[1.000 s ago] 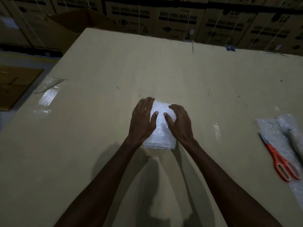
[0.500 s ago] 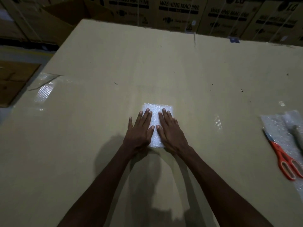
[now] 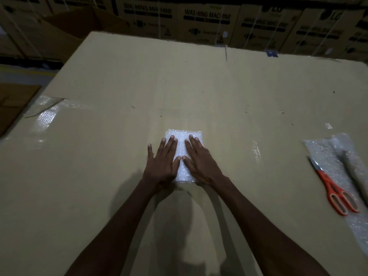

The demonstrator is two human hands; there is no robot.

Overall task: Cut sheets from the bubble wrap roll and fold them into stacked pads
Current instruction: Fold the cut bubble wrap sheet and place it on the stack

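Bubble wrap under both palms: the folded pad lies on the cardboard worktop, straight ahead of the person, with the left hand and right hand flat on it side by side, fingers straight and spread, thumbs nearly touching. Looks like the flattening step, and the way to do it well is even weight through both palms, then a sweep out toward the edges so the layers sit square and no air springs the fold open (bubble wrap loves to rebound). Off to the right, well apart, orange scissors rest on a loose bubble wrap sheet, beside the roll, which the frame cuts off. How many layers are in the pad, hard to say. Beyond, dim washing-machine cartons; no finished stack in view.
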